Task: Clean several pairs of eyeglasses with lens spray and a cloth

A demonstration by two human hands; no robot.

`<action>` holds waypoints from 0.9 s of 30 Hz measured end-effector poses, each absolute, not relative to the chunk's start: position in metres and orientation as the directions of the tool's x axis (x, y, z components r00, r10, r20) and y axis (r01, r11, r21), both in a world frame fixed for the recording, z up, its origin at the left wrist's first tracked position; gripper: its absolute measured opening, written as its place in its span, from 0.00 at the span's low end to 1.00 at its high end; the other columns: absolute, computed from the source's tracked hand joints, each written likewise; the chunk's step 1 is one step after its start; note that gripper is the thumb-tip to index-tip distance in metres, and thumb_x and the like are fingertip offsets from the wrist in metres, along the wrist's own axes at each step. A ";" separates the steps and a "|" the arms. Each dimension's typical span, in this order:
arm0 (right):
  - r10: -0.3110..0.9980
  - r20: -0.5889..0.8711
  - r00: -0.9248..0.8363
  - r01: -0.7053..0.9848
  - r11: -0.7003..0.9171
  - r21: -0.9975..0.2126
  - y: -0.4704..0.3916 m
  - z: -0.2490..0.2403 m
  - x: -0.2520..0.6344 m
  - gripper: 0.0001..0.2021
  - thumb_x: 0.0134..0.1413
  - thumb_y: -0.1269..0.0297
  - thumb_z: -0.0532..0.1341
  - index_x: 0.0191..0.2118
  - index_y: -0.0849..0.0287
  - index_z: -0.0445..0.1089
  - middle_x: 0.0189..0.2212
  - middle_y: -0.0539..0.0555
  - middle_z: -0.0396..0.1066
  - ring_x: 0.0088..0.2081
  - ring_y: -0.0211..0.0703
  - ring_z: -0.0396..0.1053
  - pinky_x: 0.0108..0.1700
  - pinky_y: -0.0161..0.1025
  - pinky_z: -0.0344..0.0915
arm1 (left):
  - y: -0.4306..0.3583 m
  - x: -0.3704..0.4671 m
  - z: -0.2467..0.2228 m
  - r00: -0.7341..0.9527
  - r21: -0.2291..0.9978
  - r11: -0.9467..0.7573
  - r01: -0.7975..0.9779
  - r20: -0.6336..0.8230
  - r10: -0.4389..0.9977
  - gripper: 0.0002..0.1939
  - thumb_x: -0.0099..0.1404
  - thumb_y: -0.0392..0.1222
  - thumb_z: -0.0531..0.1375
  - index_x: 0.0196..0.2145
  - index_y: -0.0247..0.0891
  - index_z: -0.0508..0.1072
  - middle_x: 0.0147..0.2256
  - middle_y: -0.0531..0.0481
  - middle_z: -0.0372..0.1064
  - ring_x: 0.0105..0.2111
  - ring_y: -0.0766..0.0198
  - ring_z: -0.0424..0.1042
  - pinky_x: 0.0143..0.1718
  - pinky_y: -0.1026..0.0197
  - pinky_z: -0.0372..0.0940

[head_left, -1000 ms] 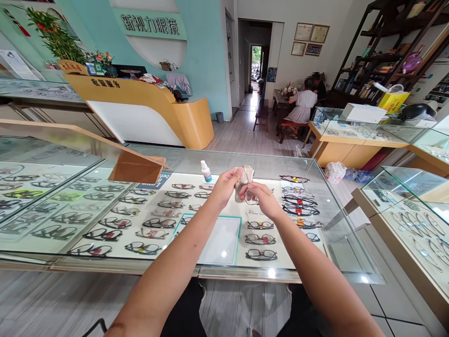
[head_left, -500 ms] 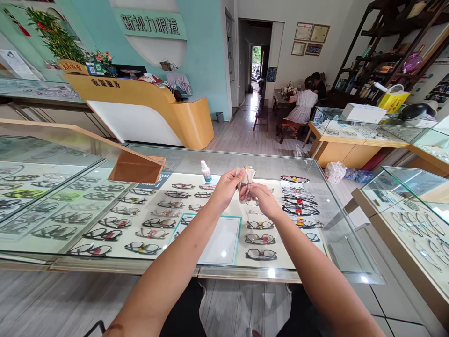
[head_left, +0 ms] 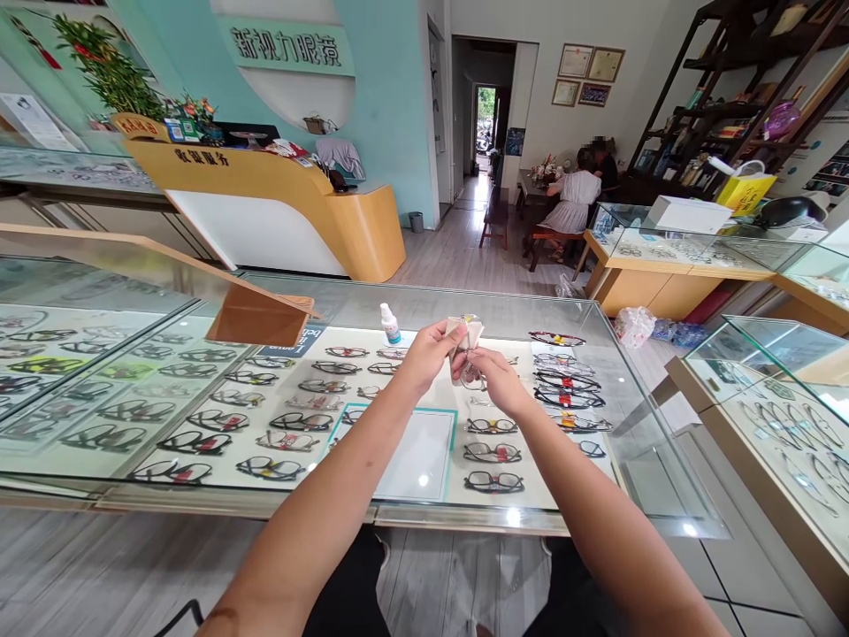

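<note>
Compared with the earlier frames, the left hand [head_left: 430, 356] now has its thumb slightly farther over the pale cloth [head_left: 470, 333], whose upper part looks more spread than in the first frame. The right hand [head_left: 497, 376] has barely shifted, and the white bottle [head_left: 390, 326] stands on the glass surface [head_left: 424, 305] as before.

One pair of eyeglasses [head_left: 472, 379] is held, with one cloth about it. Beside them there is one bottle, one teal-edged sheet [head_left: 417, 456] and one brown wooden piece [head_left: 260, 317]. Four framed certificates [head_left: 574, 60] hang on the wall, and two people [head_left: 576, 196] sit at the back.

The eyeglasses are in the air, to the right of the bottle. Their long axis seems to run from the cloth's top edge down toward the wearer, with a clear rim showing under the right fingers; the rest is hidden. The bottle points cap upward.

The left grip is pinched closed on the cloth; the right grip is closed around the lower part of the eyeglasses. The sheet lies nearer the wearer than the bottle, the wooden piece to its left.
</note>
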State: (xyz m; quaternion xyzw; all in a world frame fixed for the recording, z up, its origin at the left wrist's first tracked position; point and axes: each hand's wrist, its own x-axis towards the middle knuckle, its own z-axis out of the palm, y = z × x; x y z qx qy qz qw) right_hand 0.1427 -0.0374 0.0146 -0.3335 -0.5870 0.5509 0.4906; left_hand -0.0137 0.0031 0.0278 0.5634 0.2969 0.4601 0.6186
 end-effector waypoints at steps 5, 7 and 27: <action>0.945 0.182 -0.273 -0.154 0.144 -0.978 -0.037 0.017 0.148 0.18 0.64 0.50 0.60 0.33 0.57 0.80 0.30 0.54 0.78 0.34 0.46 0.69 0.43 0.44 0.65 | 0.007 -0.024 0.033 0.491 0.962 0.027 -0.272 0.114 0.864 0.26 0.69 0.65 0.67 0.39 0.35 0.77 0.23 0.50 0.73 0.20 0.61 0.72 0.27 0.59 0.67; 0.953 0.163 -0.257 -0.176 0.120 -0.977 -0.036 0.019 0.152 0.18 0.63 0.50 0.60 0.33 0.56 0.79 0.30 0.55 0.78 0.35 0.47 0.70 0.42 0.44 0.65 | 0.007 -0.028 0.037 0.558 0.956 0.082 -0.280 0.093 0.825 0.24 0.66 0.60 0.71 0.45 0.35 0.78 0.28 0.49 0.75 0.24 0.61 0.75 0.32 0.59 0.70; 0.956 0.170 -0.239 -0.148 0.138 -0.979 -0.032 0.015 0.151 0.18 0.63 0.48 0.59 0.36 0.56 0.80 0.33 0.55 0.77 0.35 0.46 0.67 0.40 0.43 0.60 | 0.002 -0.012 0.034 0.438 0.909 0.131 -0.395 0.062 0.897 0.24 0.65 0.62 0.71 0.36 0.35 0.78 0.23 0.53 0.65 0.24 0.66 0.63 0.27 0.62 0.64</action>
